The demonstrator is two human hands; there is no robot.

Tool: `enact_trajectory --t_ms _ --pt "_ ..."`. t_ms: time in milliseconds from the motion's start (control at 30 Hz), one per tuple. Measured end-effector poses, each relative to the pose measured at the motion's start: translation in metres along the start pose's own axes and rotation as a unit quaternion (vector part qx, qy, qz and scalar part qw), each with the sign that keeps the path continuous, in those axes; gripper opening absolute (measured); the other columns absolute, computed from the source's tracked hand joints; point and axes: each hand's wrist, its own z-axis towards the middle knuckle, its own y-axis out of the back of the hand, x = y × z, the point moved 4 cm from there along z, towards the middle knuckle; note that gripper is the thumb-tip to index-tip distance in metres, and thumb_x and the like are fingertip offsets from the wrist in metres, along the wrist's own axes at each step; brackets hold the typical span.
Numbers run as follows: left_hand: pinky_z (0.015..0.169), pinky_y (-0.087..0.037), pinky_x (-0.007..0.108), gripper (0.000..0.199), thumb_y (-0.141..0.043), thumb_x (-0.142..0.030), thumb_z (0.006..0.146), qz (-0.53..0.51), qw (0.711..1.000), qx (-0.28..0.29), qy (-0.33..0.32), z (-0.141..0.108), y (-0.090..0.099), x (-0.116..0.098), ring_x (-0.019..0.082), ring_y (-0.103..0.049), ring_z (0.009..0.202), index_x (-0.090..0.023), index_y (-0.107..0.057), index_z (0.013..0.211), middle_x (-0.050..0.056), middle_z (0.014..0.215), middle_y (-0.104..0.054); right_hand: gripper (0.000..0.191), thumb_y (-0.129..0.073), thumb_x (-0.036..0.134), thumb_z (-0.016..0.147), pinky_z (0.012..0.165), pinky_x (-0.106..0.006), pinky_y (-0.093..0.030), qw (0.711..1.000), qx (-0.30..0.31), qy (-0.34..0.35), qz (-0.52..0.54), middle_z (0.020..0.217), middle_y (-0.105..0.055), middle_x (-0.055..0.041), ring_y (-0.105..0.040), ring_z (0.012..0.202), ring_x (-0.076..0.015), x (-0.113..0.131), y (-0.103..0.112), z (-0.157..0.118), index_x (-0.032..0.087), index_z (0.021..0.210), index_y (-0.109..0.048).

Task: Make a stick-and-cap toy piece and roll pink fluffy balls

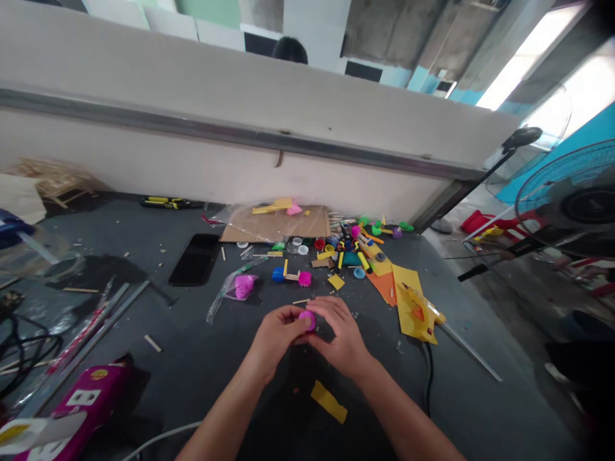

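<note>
A small purple-pink lump [307,320], which looks like modelling clay, is held between my two hands above the dark table. My left hand [279,333] pinches it between thumb and fingers. My right hand [342,336] curves around its right side, fingertips touching it. Just beyond the hands lies a small stick piece with blue and pink clay ends [291,276]. To its left is a clear bag of pink clay [244,286]. A yellow paper strip [329,402] lies nearer me, between my forearms.
A black phone [195,259] lies left. Cardboard [235,224] sits at the back, near pliers [353,246] and small coloured caps. On the right, a yellow glue gun [423,304] rests on yellow paper. A purple pack [86,400] is front left. A low wall [216,153] borders the table.
</note>
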Motion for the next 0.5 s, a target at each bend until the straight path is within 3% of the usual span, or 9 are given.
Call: enact_trajectory --t_ms 100,200,400,500 --pt "0.058 -0.047 0.019 0.028 -0.074 -0.034 0.065 0.016 0.998 0.027 0.047 0.003 -0.005 0.015 0.009 -0.055 0.061 -0.013 -0.068 0.083 0.002 0.071 -0.062 0.03 -0.063 0.027 0.078 0.091 -0.04 -0.043 1.0 0.012 -0.022 0.001 0.105 -0.065 -0.0055 -0.053 0.103 -0.0224 -0.005 0.003 -0.016 0.023 0.108 -0.058" --pt "0.059 -0.047 0.019 0.029 -0.074 -0.032 0.065 0.008 0.998 0.022 0.052 0.006 -0.006 0.021 0.009 -0.057 0.063 -0.013 -0.068 0.086 0.003 0.075 -0.064 0.029 -0.063 0.028 0.079 0.091 -0.04 -0.043 0.999 0.007 -0.047 0.003 0.103 -0.064 -0.0055 -0.054 0.103 -0.0219 -0.008 0.006 -0.021 0.023 0.107 -0.058" --pt "0.068 -0.053 0.026 0.026 -0.074 -0.028 0.067 -0.087 0.993 0.051 0.052 0.01 -0.005 0.023 0.01 -0.059 0.063 -0.013 -0.066 0.086 0.003 0.076 -0.064 0.032 -0.067 0.026 0.074 0.089 -0.036 -0.045 0.991 0.002 -0.11 0.081 0.104 -0.062 -0.0041 -0.056 0.1 -0.0199 -0.014 0.0 -0.011 0.024 0.104 -0.059" --pt "0.072 -0.054 0.031 0.027 -0.074 -0.029 0.067 -0.097 0.994 0.029 0.027 0.013 0.0 0.022 0.012 -0.061 0.066 -0.014 -0.066 0.088 0.003 0.077 -0.065 0.029 -0.063 0.02 0.075 0.085 -0.033 -0.046 0.989 -0.001 -0.124 0.08 0.101 -0.063 -0.0027 -0.058 0.095 -0.0182 -0.017 -0.002 -0.001 0.024 0.102 -0.058"
